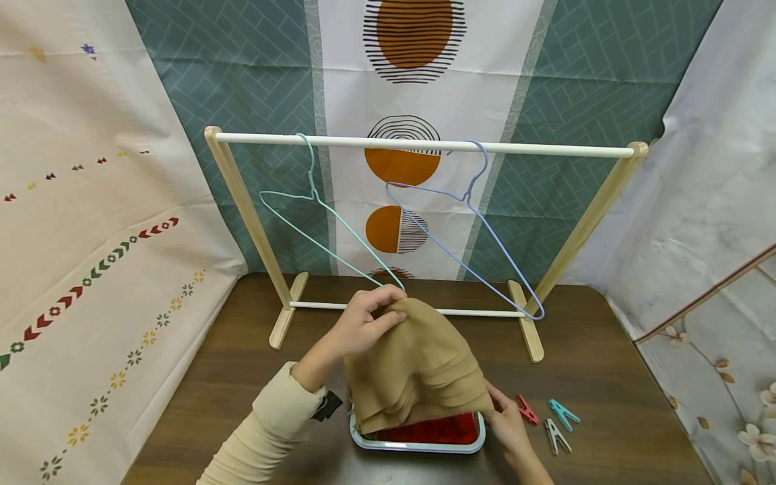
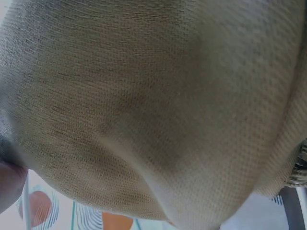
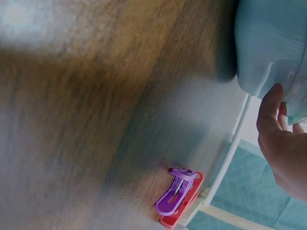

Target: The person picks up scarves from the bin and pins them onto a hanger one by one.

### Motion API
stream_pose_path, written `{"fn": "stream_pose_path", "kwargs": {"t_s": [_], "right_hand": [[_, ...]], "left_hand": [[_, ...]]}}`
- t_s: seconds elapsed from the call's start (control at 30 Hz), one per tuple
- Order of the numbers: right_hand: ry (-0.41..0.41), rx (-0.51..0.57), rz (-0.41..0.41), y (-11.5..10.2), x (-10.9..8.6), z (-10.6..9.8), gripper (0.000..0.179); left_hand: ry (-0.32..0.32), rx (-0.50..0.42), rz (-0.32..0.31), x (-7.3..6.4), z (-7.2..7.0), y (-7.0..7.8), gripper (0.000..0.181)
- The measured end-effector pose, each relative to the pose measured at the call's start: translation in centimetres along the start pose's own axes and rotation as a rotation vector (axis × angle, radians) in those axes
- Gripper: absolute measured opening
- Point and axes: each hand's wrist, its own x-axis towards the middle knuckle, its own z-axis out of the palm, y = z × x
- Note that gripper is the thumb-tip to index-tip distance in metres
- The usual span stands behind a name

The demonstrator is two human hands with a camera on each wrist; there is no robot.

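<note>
A tan woven cloth (image 1: pixel 424 357), falling in layered folds, hangs from my left hand (image 1: pixel 366 323), which pinches its upper left edge between thumb and fingers. Close up, the cloth (image 2: pixel 144 105) fills most of the left wrist view. Below it stands a shallow plastic tub (image 1: pixel 418 446) with a pale rim and red showing inside; the cloth covers most of its opening. My right hand (image 1: pixel 509 424) is at the tub's right side, beside the cloth's lower corner. In the right wrist view, thumb and curled fingers of that hand (image 3: pixel 285 153) grip the bluish tub (image 3: pixel 268 43) near its edge.
A wooden rack with a white bar (image 1: pixel 388 143) stands behind, bearing a mint hanger (image 1: pixel 315 195) and a lilac hanger (image 1: pixel 467 199). Right of the tub lie red (image 1: pixel 527 409), teal (image 1: pixel 564 414) and white (image 1: pixel 556 436) clothespins. A purple clothespin (image 3: pixel 175 194) shows in the right wrist view.
</note>
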Motion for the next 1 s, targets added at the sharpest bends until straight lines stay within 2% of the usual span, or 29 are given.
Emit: {"fn": "stream_pose_path", "kwargs": {"t_s": [0.3, 0.8, 1.0], "right_hand": [[-0.014, 0.051, 0.001, 0.1, 0.0, 0.1, 0.047], [-0.015, 0.023, -0.023, 0.2, 0.2, 0.1, 0.046], [-0.007, 0.015, -0.015, 0.3, 0.1, 0.0, 0.046]], "left_hand": [[0.066, 0.021, 0.039, 0.1, -1.7, 1.2, 0.011], [0.229, 0.079, 0.071, 0.1, -4.6, 3.4, 0.021], [0.251, 0.108, 0.086, -0.1, -5.9, 4.0, 0.024]]}}
